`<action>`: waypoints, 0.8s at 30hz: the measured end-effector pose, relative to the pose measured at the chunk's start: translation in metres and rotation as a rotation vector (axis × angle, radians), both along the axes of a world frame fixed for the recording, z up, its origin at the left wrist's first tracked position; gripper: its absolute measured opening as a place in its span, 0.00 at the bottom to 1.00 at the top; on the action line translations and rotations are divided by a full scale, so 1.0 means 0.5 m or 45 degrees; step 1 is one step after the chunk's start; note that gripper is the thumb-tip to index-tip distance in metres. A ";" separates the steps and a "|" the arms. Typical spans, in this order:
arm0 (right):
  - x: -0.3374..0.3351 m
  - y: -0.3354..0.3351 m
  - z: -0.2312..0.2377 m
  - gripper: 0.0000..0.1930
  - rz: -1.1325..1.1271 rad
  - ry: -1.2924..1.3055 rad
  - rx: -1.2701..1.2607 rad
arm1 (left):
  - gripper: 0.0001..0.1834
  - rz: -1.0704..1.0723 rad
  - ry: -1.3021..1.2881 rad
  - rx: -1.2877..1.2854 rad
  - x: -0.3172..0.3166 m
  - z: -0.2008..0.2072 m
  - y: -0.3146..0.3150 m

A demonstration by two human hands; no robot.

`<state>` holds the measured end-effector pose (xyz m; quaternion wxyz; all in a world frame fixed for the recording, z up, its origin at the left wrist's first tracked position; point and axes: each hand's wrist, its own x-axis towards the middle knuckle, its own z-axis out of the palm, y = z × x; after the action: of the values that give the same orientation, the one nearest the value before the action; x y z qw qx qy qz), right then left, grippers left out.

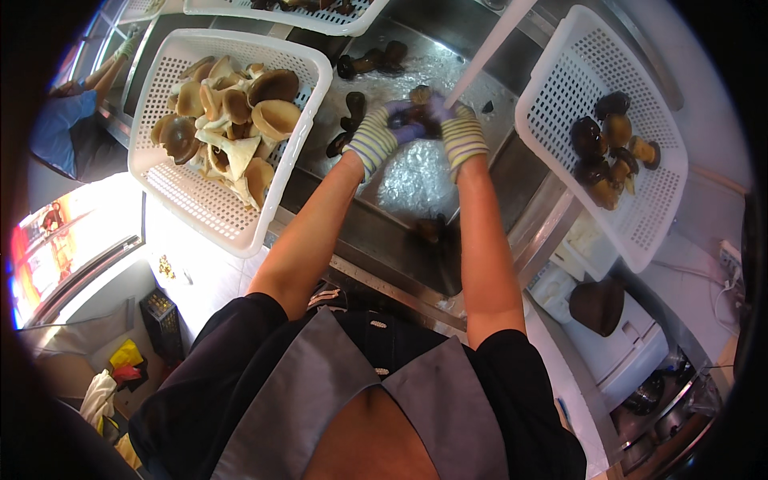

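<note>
Both my hands wear striped gloves with purple fingers, over a metal sink (496, 88) with rippling water in it. My left hand (382, 132) and my right hand (458, 128) are closed on a dark-capped mushroom (426, 120) between them; motion blurs it. A whitish slanting stream or spout (488, 52) comes down to my right hand, and I cannot tell which it is. Wet dark mushrooms (374, 61) lie at the sink's far left. More dark mushrooms (352, 112) are beside my left hand. Another dark mushroom (430, 228) lies at the near end.
A white perforated basket (308, 120) at left holds several large pale-brown mushrooms (232, 120). The right-hand white basket (640, 216) holds several dark mushrooms (614, 144). A third basket (320, 28) stands at the far edge. Another person (72, 128) is at far left.
</note>
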<state>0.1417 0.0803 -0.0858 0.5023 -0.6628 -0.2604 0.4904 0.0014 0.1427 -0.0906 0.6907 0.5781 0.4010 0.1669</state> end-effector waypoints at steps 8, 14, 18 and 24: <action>0.004 0.016 0.015 0.21 0.220 -0.449 -0.243 | 0.20 -0.047 -0.024 0.123 0.024 -0.001 0.011; 0.005 0.004 0.027 0.15 0.117 0.230 -0.058 | 0.15 0.161 -0.188 -0.149 0.021 -0.040 0.029; -0.005 0.010 0.020 0.13 0.173 -0.541 -0.282 | 0.24 0.452 0.304 -0.183 0.047 -0.085 0.048; -0.026 0.012 0.005 0.13 -0.168 -0.082 0.179 | 0.25 0.240 0.315 0.028 0.047 -0.121 0.048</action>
<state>0.1285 0.0863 -0.0831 0.5703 -0.6569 -0.2660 0.4153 0.0247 0.1666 -0.1511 0.6110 0.5617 0.5335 0.1629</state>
